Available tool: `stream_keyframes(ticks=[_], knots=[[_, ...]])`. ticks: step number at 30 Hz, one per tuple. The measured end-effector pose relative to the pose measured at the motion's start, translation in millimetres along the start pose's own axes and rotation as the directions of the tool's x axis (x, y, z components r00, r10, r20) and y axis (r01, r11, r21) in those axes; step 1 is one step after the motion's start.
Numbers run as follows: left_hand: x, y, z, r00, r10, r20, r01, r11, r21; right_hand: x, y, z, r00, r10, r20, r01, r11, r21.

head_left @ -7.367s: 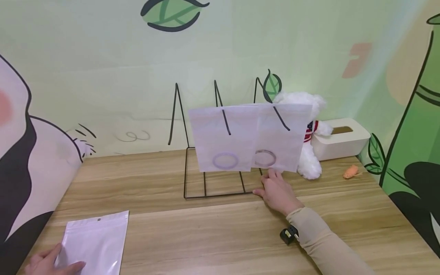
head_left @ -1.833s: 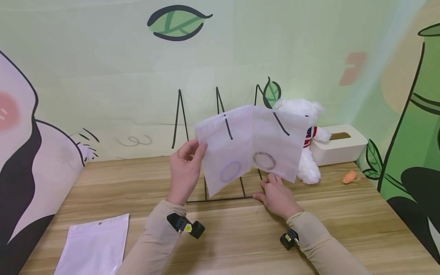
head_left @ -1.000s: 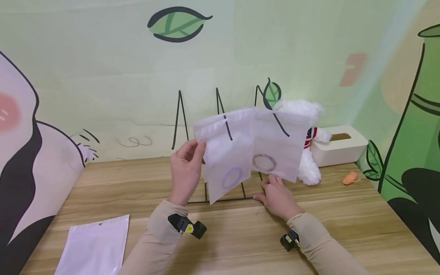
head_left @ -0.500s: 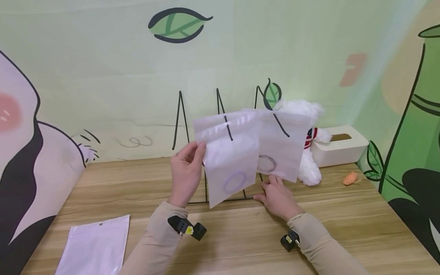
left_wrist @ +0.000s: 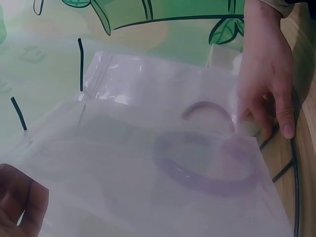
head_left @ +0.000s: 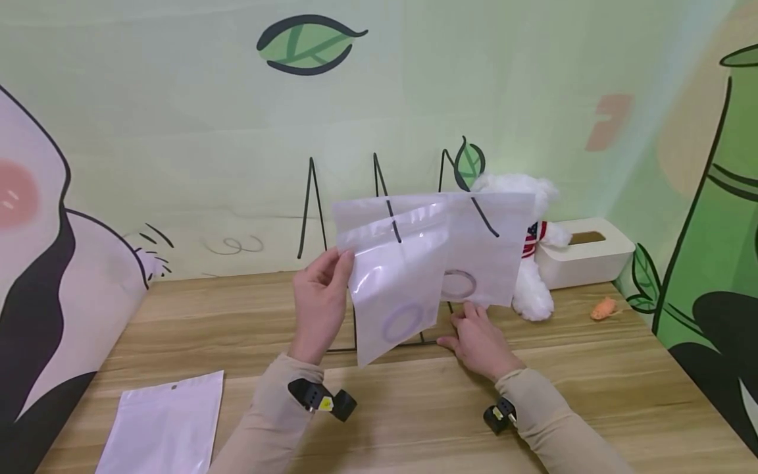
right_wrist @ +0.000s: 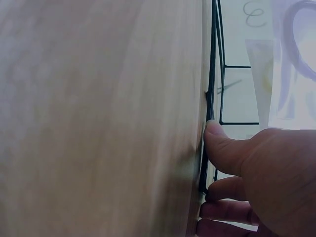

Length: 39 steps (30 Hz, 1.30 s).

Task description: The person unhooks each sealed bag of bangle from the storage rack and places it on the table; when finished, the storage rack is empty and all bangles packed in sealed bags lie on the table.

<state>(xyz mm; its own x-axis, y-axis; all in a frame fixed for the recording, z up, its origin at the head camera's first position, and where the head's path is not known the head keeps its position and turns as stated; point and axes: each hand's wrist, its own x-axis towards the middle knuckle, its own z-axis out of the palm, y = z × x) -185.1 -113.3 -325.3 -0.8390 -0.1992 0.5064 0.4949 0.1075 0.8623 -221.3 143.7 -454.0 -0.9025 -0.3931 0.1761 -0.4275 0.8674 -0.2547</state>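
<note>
head — bag [head_left: 391, 273] in left hand [head_left: 320, 304]

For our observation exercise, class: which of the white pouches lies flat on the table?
The flat pouch at the head view's lower left; the hanging pouches are on the black rack instead.

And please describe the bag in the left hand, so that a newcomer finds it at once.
A black wire rack stands on the wooden table. On its middle hook hangs a white bag, pinched by the left hand. Its ring is pale purple, while the bag on the right hook shows a darker ring.
</note>
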Motion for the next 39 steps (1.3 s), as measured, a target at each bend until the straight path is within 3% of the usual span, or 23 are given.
stream_keyframes(ticks=[26,39], knots=[[-8.1,0.7,-2.5,0.996,0.092,-0.010,-0.092,0.996,-0.008,0.0,0,-1,1.000,-0.012,-0.012,0.012,1.000,0.010],[-12.7,6.0,-2.4,0.997,0.078,0.007,-0.078,0.997,-0.018,-0.1,0,1,0.999,-0.028,-0.042,0.028,1.000,-0.002]])
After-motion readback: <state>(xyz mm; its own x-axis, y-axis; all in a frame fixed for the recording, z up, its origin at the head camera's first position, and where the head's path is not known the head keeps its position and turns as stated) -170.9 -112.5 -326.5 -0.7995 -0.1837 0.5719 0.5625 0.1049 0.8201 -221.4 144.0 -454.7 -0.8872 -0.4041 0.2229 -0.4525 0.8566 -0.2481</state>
